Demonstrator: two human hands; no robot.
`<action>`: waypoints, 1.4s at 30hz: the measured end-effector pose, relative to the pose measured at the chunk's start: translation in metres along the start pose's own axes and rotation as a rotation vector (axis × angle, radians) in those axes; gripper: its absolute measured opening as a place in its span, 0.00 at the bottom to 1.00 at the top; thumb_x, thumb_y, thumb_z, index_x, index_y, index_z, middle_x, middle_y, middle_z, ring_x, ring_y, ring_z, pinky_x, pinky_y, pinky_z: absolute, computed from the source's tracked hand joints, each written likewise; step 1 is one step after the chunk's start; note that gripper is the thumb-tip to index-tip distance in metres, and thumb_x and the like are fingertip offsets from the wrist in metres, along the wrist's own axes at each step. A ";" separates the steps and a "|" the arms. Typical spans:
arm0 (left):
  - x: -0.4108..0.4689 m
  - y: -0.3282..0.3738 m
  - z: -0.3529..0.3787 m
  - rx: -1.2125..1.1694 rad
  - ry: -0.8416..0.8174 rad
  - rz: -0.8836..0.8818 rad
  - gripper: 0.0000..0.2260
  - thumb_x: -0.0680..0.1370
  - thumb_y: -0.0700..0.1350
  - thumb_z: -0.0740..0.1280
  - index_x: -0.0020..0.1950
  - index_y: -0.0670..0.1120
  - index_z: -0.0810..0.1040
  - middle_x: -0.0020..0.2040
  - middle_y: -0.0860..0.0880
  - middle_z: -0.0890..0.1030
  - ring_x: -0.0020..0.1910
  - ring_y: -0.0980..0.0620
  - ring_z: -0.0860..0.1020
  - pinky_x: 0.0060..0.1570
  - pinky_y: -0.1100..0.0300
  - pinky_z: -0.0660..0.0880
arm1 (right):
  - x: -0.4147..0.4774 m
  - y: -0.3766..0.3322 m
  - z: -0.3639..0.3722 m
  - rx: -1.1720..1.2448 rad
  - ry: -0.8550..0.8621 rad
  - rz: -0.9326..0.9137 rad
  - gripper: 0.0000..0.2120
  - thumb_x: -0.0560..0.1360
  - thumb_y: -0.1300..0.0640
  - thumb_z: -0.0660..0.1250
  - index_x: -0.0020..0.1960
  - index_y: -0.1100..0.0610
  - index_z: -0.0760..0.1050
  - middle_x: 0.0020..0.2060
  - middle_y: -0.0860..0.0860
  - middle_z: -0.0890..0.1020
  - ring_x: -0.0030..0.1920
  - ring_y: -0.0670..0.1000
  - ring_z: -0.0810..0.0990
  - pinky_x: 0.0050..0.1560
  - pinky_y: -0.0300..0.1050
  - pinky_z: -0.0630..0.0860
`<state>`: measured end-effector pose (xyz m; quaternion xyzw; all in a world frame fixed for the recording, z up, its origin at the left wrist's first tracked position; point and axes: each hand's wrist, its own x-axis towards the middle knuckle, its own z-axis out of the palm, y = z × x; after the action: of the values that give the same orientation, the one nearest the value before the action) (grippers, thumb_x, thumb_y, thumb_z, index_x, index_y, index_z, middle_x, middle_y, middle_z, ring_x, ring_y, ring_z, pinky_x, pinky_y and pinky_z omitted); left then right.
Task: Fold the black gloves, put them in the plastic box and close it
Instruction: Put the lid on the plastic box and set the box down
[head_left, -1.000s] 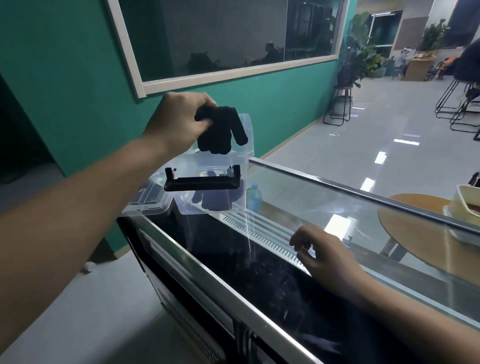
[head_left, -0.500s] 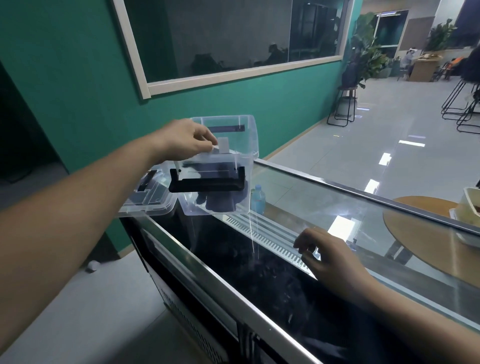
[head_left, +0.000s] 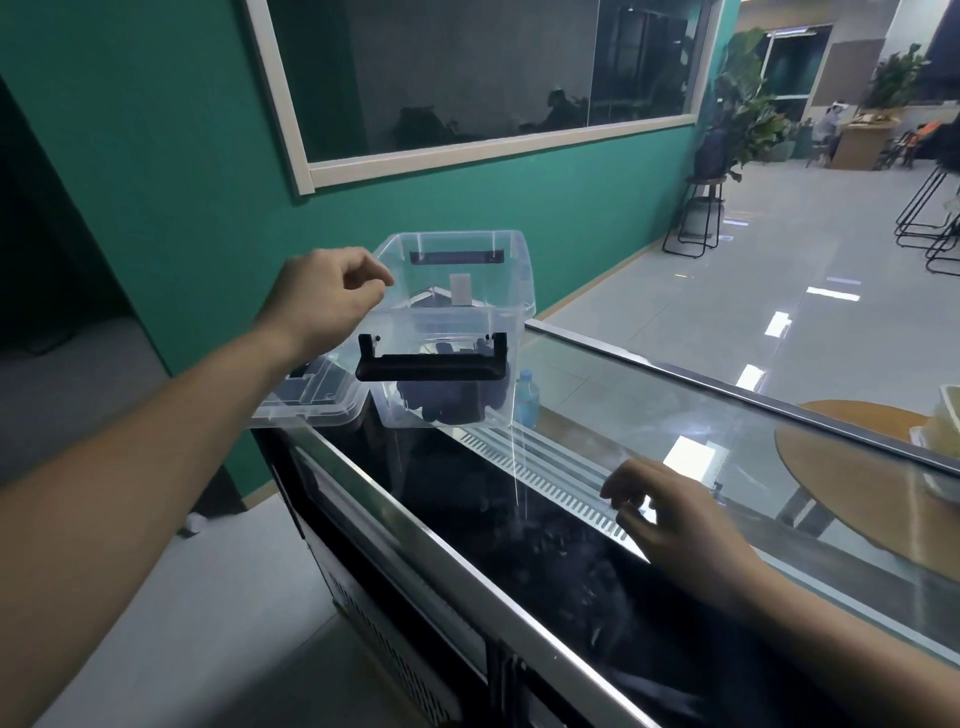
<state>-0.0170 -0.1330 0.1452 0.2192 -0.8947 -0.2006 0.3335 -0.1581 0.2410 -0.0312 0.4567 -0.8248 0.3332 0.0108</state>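
Observation:
A clear plastic box with a black latch handle stands open on the far left end of the glass counter. The black gloves lie bunched at its bottom, seen through the wall. My left hand hovers at the box's left rim, fingers loosely curled, holding nothing. Its clear lid lies just left of the box, under my forearm. My right hand rests on the glass nearer to me, fingers bent and apart, empty.
The counter is a long glass-topped display case with a metal front edge. A small water bottle shows behind the box. A round wooden table with a pale container stands at the right. A teal wall is behind.
My left hand held a black glove above the box one second ago; the glove now lies inside and the hand has drawn back to the left rim. The right hand barely moved.

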 end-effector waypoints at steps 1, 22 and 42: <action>-0.006 -0.008 -0.003 -0.024 0.035 -0.008 0.07 0.82 0.44 0.71 0.55 0.51 0.88 0.47 0.53 0.87 0.44 0.56 0.82 0.47 0.63 0.74 | -0.001 -0.001 0.000 -0.001 -0.002 0.007 0.13 0.78 0.63 0.73 0.50 0.44 0.80 0.45 0.39 0.83 0.52 0.43 0.80 0.45 0.31 0.72; -0.089 -0.187 0.014 -0.354 0.208 -0.722 0.10 0.79 0.45 0.76 0.43 0.47 0.77 0.39 0.46 0.81 0.35 0.47 0.78 0.45 0.55 0.73 | 0.103 -0.154 0.104 0.233 -0.231 0.108 0.08 0.79 0.57 0.69 0.55 0.53 0.84 0.50 0.48 0.88 0.48 0.48 0.83 0.44 0.34 0.74; -0.075 -0.220 -0.001 -1.038 0.283 -1.074 0.07 0.86 0.46 0.68 0.50 0.45 0.77 0.25 0.48 0.82 0.30 0.53 0.78 0.26 0.65 0.71 | 0.212 -0.214 0.210 0.622 -0.203 0.480 0.20 0.68 0.45 0.65 0.44 0.61 0.82 0.40 0.63 0.88 0.41 0.64 0.88 0.51 0.68 0.86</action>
<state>0.0920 -0.2746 -0.0034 0.4634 -0.4046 -0.7003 0.3621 -0.0585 -0.1122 -0.0104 0.2631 -0.7647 0.5132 -0.2874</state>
